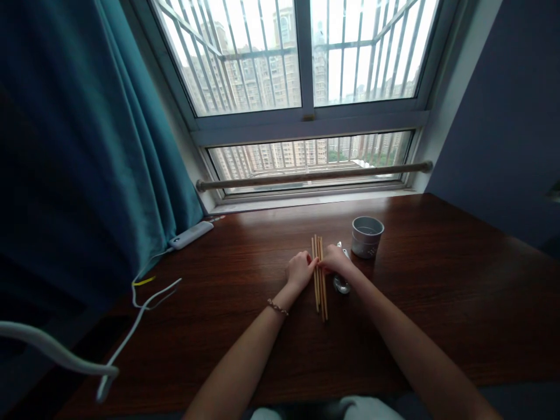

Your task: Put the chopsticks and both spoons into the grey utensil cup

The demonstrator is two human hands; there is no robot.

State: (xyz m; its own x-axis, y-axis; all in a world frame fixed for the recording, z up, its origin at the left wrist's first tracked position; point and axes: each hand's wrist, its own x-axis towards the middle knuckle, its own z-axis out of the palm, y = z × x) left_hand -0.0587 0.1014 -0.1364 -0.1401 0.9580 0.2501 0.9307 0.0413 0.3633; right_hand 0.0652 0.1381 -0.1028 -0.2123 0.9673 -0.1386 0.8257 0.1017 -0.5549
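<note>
Several light wooden chopsticks (322, 294) lie side by side on the dark wooden table, pointing away from me. From the left, my left hand (300, 269) has its fingers curled, with the tips pressed on the chopsticks near their upper middle. My right hand (336, 260) pinches at them from the other side, and the fingertips of both hands almost meet. Beneath and beside my right hand lie shiny metal spoons (341, 285), partly covered by that hand. A grey metal cup (367, 238) with a pattern low on its side stands upright just beyond my right forearm.
At the table's (245, 245) far left a white power strip (191, 235) rests beside the blue curtain (144, 146). White cables (131, 332) and a yellow tie (144, 281) run along the left. A window with a rail (315, 176) borders the back; a wall rises at right.
</note>
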